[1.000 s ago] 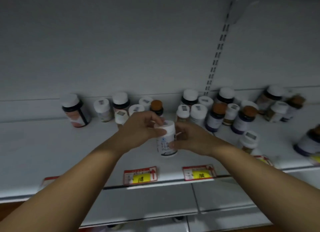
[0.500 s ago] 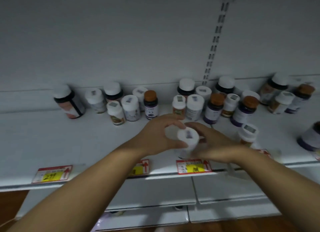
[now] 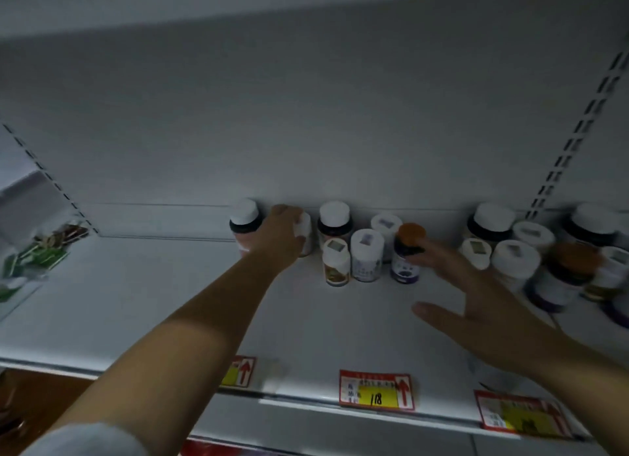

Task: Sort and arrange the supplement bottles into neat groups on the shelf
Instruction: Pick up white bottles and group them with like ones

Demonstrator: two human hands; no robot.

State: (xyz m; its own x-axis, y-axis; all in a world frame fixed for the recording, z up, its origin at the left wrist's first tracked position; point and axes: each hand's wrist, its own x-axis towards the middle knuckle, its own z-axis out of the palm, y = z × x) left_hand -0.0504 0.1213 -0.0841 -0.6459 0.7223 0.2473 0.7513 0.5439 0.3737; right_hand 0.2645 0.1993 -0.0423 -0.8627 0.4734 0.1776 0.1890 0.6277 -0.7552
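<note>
The left hand (image 3: pixel 282 237) grips a white bottle (image 3: pixel 304 232) at the shelf's (image 3: pixel 190 306) back edge, fingers curled round it, between a dark-collared bottle (image 3: pixel 244 222) and the next white-capped one. It should go down flat and close beside its neighbours, without knocking them. The bottle stands about upright — long axis vertical, cap up — while the right hand (image 3: pixel 476 306) hovers with fingers spread, touching an orange-capped bottle (image 3: pixel 406 254).
</note>
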